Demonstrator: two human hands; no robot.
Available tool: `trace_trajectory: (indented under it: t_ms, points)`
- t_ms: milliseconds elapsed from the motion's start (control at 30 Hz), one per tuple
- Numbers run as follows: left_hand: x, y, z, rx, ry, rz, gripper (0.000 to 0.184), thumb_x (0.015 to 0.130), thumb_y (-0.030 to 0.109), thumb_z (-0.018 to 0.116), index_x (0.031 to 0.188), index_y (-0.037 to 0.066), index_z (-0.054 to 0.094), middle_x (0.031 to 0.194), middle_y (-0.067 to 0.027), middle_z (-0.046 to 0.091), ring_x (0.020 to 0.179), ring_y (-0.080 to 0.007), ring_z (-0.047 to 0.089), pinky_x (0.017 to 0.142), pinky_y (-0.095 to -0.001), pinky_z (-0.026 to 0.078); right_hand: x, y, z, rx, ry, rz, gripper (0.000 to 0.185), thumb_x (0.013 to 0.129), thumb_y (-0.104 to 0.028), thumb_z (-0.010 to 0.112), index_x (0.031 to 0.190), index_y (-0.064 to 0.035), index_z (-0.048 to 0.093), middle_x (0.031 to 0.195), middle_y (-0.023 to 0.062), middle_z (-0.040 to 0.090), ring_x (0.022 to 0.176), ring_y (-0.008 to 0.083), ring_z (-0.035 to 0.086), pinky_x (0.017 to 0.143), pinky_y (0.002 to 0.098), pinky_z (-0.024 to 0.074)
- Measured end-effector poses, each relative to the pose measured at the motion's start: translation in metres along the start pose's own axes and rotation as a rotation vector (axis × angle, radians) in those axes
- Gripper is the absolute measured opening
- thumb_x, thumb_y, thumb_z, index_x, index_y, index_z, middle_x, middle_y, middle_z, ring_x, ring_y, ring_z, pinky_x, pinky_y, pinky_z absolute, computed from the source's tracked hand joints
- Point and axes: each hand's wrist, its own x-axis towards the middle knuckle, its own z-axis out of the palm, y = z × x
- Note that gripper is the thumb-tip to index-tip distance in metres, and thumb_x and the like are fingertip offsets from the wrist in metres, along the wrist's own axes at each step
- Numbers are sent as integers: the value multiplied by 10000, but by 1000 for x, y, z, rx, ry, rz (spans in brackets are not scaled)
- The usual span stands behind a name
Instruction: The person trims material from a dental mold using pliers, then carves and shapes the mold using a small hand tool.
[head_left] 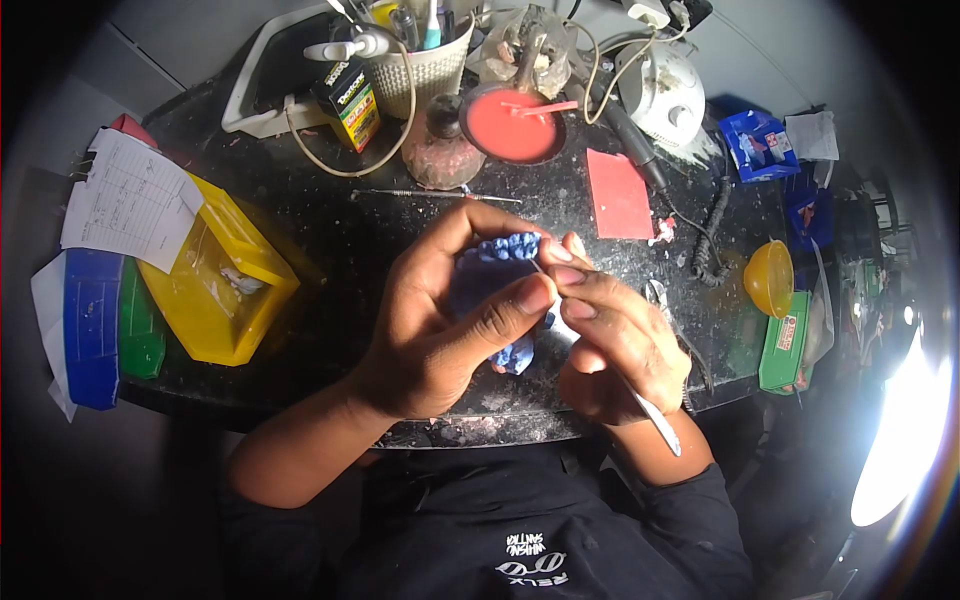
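A blue dental model [510, 248] with a row of moulded teeth is in my left hand [440, 310], whose fingers wrap round it and hide much of it. My right hand [625, 345] pinches a slim metal dental carver [655, 422]. The carver's flat, spoon-like end sticks out below that hand, and its thin other end meets the model near the teeth. Both hands are close together over the front of the dark bench. Just beyond them lies another thin metal instrument [430, 195].
A bowl of pink material [490, 125], a glass burner [440, 160] and a white basket of tools [420, 75] stand at the back. Left is a yellow bin [210, 335]. A pink wax sheet [618, 195], a coiled cord [715, 235] and an orange cup [768, 280] are right.
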Motion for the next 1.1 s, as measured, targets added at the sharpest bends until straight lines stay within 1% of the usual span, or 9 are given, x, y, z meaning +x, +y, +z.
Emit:
trace_trajectory:
  t_ms: [200,267,300,400,533,667,900,1000,1100]
  points:
    - [-1,0,-5,-67,-29,-75,388,980,252,701,1217,-13,545,1049,-55,637,946,-87,605,839,-231,488,0,0,-5,-45,-98,-32,355,799,-53,796,1097,115,701,1166,263,699,1171,406,682,1054,552,529]
    - [-1,1,-6,-182,-53,-143,370,979,226,693,1220,-10,541,1035,-57,640,884,-88,620,752,-225,506,-1,0,-4,-32,-76,-38,389,767,-33,808,1113,111,701,1181,260,696,1181,415,675,1057,554,526]
    - [-1,-1,-5,-182,-52,-143,370,979,226,693,1220,-10,541,1035,-57,640,884,-88,620,752,-225,506,-1,0,-4,-56,-86,-47,402,766,-22,809,1133,101,699,1198,260,691,1183,422,673,1052,557,528]
    - [0,-4,-1,-122,7,-65,343,985,208,675,1216,-6,539,1011,-64,644,774,-83,620,629,-214,501,-3,3,-3,-79,-90,-79,432,761,-1,812,1167,82,693,1222,259,684,1188,429,669,1045,559,533]
    - [0,2,0,-200,-4,-140,284,1006,188,633,1200,7,532,940,-58,630,640,-86,585,491,-228,454,-4,7,-2,-113,-94,-128,461,753,12,816,1192,68,686,1237,261,679,1194,433,665,1038,563,535]
    - [0,2,-3,-305,-19,-212,240,1022,163,598,1201,24,520,897,-56,614,592,-98,569,431,-241,415,-1,8,-4,-141,-142,-142,446,765,16,798,1193,72,687,1244,274,673,1201,449,657,1035,570,532]
    - [0,1,-5,-419,-31,-212,226,1035,170,583,1204,35,517,868,-58,618,577,-109,572,422,-234,403,-3,10,-2,-187,-161,-231,389,813,-5,741,1178,115,683,1241,323,658,1209,469,646,1021,583,534]
    - [0,-1,-8,-465,-100,-219,191,1012,154,646,1156,65,557,898,-25,655,655,-52,596,479,-212,462,0,7,-4,-212,-180,-225,389,813,12,737,1182,119,679,1235,332,657,1200,472,650,1013,580,542]
    - [-1,-6,-8,-412,-41,-201,239,1040,195,590,1203,37,518,882,-59,624,622,-116,605,420,-232,398,0,8,-3,-204,-177,-212,400,808,47,739,1196,118,670,1228,333,659,1184,470,660,1006,570,552]
